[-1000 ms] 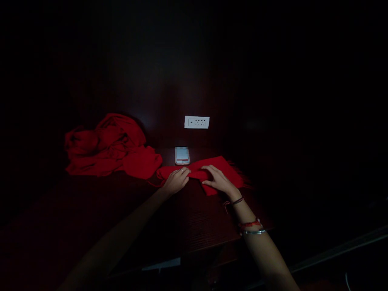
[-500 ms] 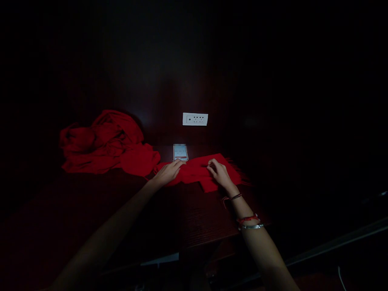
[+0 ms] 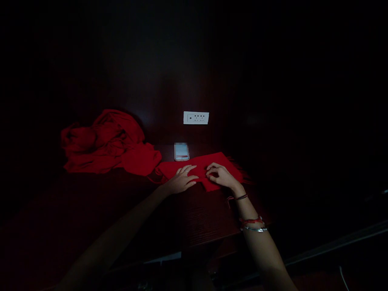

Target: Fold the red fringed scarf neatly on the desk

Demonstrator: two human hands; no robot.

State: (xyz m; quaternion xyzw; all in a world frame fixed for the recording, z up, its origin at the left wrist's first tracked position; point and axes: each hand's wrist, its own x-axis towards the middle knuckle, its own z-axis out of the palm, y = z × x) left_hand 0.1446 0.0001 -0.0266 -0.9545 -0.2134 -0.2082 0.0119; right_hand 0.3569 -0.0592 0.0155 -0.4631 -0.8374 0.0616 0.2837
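A flat red cloth [image 3: 222, 161] with loose, fringe-like strands at its right end lies on the dark table. My left hand [image 3: 183, 180] rests on the cloth's left part, fingers spread and a ring on one of them. To its right, my right hand [image 3: 222, 176] is over the middle of the same cloth, with thumb and fingers curled into a pinch. Whatever may be between those fingertips is too small and dark to make out. A corner of the cloth [image 3: 212, 186] hangs toward me below the right hand.
A heaped red cloth [image 3: 103, 141] lies at the left. Behind the flat cloth lies a phone [image 3: 182, 152] with its screen lit. A white socket panel [image 3: 196, 118] is on the dark wall. The table's front edge [image 3: 212, 242] shows faintly; the surroundings are very dark.
My left hand has moved right and toward me, from the cloth's edge near the phone onto the cloth, fingers now spread. My right hand has shifted slightly, still pinched.
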